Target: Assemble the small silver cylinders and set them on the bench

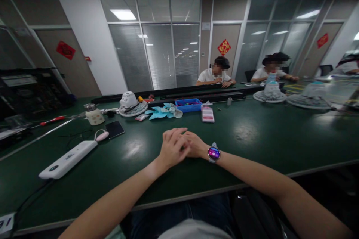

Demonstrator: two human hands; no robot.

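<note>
My left hand (174, 148) lies over the fingers of my right hand (195, 145), above the green table. The left fingers are loosely bent and a little apart, with no object seen in them. Most of my right fingers are hidden under the left hand, so their shape cannot be made out. A smartwatch (214, 152) with a lit screen is on my right wrist. Beyond the hands are light blue fan blades (161, 111), a blue tray (188, 105) of small parts and a pink-and-white card (207, 114).
At the left are a white power strip (68, 160), a black phone (114, 129), a patterned jar (94, 115) and a white fan part (129, 101). More fan parts (270, 94) stand at the right. Two people sit across the table, another at the far right.
</note>
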